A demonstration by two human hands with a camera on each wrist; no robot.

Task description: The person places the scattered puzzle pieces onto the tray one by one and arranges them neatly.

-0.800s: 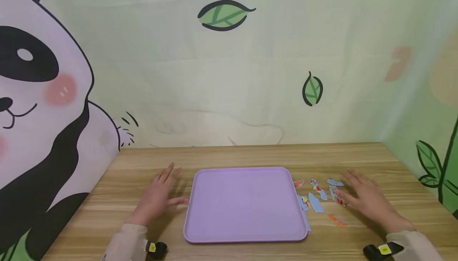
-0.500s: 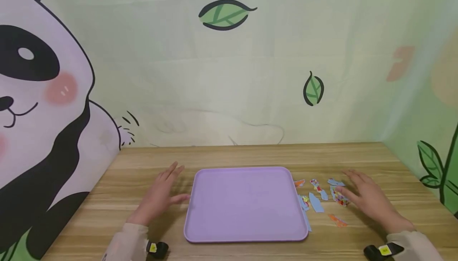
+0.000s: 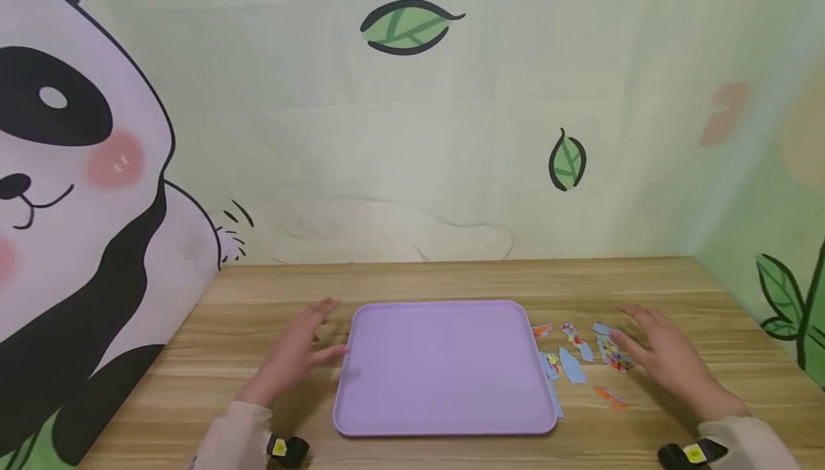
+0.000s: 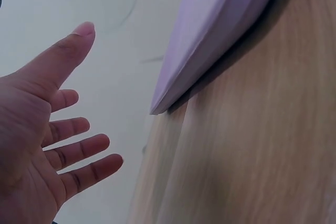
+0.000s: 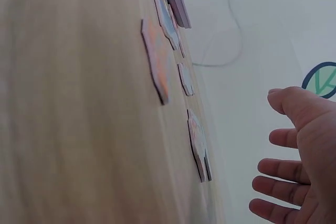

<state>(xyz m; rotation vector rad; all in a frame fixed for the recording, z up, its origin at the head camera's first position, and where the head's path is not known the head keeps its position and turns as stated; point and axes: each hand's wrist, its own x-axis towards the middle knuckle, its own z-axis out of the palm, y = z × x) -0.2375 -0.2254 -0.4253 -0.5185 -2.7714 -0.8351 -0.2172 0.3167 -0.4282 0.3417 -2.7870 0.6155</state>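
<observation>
While your left hand (image 3: 293,354) is relaxed, with the fingers extended and the thumb set well away from them, it grips nothing and hovers just beside the left edge of the purple tray (image 3: 445,370); the left wrist view shows a gap between your thumb and the rim. Your right hand (image 3: 673,359) is likewise released, fingers reaching forward and slightly bent, thumb apart, and the right wrist view shows it raised clear of the cut-out pieces (image 3: 614,354) it is nearest to. The tray lies flat on the wooden table (image 3: 451,280) between your two hands, and the pieces are scattered between its right edge and your right hand, among them a pointed blue piece (image 3: 571,367) and, nearer to you, an orange piece (image 3: 611,398). Several more lie right at the tray's edge, where you cannot tell whether they merely touch it or run partly under it. On each wrist you wear a black device, the left device (image 3: 296,452) with a yellow label (image 3: 279,447) and the right device (image 3: 673,456) with a similar yellow sticker (image 3: 694,453); any marks on them are too small for you to read.
</observation>
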